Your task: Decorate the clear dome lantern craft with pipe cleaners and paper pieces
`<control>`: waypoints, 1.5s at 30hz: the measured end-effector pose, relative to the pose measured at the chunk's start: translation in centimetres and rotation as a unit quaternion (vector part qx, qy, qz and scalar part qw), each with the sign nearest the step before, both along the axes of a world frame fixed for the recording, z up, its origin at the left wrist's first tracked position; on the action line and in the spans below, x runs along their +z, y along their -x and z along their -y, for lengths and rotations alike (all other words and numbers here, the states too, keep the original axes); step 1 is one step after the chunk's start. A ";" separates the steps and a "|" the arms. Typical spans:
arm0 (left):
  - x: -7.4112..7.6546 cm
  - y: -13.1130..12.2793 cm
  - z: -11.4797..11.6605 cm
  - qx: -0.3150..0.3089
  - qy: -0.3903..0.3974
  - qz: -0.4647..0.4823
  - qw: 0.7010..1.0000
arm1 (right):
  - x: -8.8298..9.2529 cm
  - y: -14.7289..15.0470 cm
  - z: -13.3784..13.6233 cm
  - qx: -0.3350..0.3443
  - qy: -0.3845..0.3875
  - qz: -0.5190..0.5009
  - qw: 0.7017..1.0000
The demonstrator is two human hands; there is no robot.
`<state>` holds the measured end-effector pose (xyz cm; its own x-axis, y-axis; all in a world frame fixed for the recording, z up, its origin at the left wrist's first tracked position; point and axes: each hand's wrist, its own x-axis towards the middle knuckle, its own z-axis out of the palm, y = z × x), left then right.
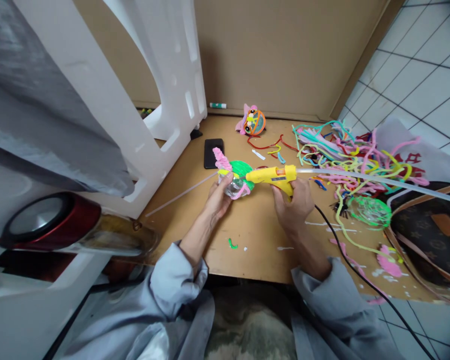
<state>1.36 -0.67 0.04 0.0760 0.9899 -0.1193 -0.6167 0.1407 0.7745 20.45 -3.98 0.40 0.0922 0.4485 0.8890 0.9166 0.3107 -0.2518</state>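
- Over the middle of the counter [195, 220], the clear ornament [241, 169] with its green fuzzy covering is held up in the left hand [218, 196], near the black phone [209, 152].
- The left fingers are curled closed around the ornament, thumb on the near face; a light, firm hold like this seems right, since the clear shell could dent if squeezed.
- The right hand [295, 204] has its fingers wrapped round the grip of the yellow glue gun [273, 175]; whether the trigger is pressed, I cannot tell.
- The nozzle points at the ornament's right side, touching or just beside it; which, I cannot tell. A small bead, laid with the tip barely above the surface, should bond best.
- The left thumb sits near the hot tip, so gripping farther back would be safer.
- The long glue stick [363, 177] juts far out behind the gun and the black cord [345, 250] trails toward the body; both call for slow, level wrist turns.
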 end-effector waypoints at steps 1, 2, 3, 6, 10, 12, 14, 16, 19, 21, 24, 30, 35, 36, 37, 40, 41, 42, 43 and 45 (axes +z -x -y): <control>0.0 0.0 0.0 0.000 0.002 0.001 1.000 | 0.1 0.0 0.0 0.002 -0.004 0.003 1.000; 0.0 0.0 0.0 0.000 0.003 0.003 1.000 | 0.1 0.1 0.1 0.006 -0.013 0.007 1.000; 0.0 0.0 0.0 -0.001 0.003 0.005 1.000 | 0.2 0.1 0.1 0.011 -0.025 0.012 1.000; -0.1 -0.1 0.0 -0.001 -0.001 0.009 1.000 | 0.3 0.1 0.2 0.016 -0.043 0.030 0.998; -0.2 -0.1 -0.1 0.000 0.003 0.006 1.000 | 0.1 0.0 0.3 0.003 -0.024 0.039 0.999; -0.2 0.0 -0.1 -0.002 0.004 0.004 1.000 | -0.1 -0.1 0.2 0.001 -0.015 0.034 0.999; -0.2 0.0 -0.1 -0.006 0.002 0.007 1.000 | -0.3 -0.2 0.2 -0.001 -0.007 0.028 1.000; -0.1 0.0 0.0 -0.008 -0.001 0.011 1.000 | -0.3 -0.2 0.2 0.001 -0.002 0.024 1.000; 0.2 0.0 0.0 -0.013 -0.002 0.018 1.000 | -0.3 -0.2 0.2 0.005 -0.005 0.022 1.000; 0.3 -0.1 0.1 -0.018 -0.001 0.021 1.000 | -0.2 -0.2 0.2 0.015 -0.021 0.020 0.999; 0.4 -0.1 0.2 -0.023 0.002 0.024 0.999 | -0.2 -0.2 0.3 0.016 -0.029 0.015 0.999; 0.3 -0.2 0.2 -0.029 -0.001 0.031 0.999 | -0.3 -0.3 0.4 0.007 0.007 0.003 1.000; 0.2 -0.3 0.3 -0.031 0.008 0.023 0.999 | 0.0 -0.2 0.6 0.045 -0.014 0.000 0.999; 0.2 -0.3 0.4 -0.033 0.007 0.022 0.999 | 0.1 -0.1 0.7 0.051 -0.019 0.001 0.999; 0.2 -0.3 0.4 -0.033 0.006 0.022 0.999 | 0.1 -0.1 0.7 0.055 -0.020 0.001 0.998; 0.1 -0.3 0.3 -0.033 0.006 0.023 0.999 | 0.1 -0.1 0.7 0.057 -0.002 -0.007 0.998; 0.1 -0.3 0.3 -0.033 0.007 0.023 0.999 | 0.0 -0.1 0.7 0.051 0.005 -0.005 0.999; 0.1 -0.3 0.3 -0.033 0.007 0.023 0.999 | 0.0 -0.2 0.7 0.042 0.010 -0.001 0.999; 0.1 -0.3 0.2 -0.033 0.008 0.023 0.999 | -0.1 -0.2 0.7 0.030 0.012 0.005 0.999; 0.0 -0.3 0.2 -0.034 0.006 0.025 0.999 | -0.2 -0.2 0.7 0.009 0.016 0.015 1.000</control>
<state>1.65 -0.91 0.08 0.1491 0.9809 -0.1246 -0.6429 0.1919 0.7416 20.66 -4.66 0.16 0.0584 0.4788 0.8760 0.9183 0.3183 -0.2352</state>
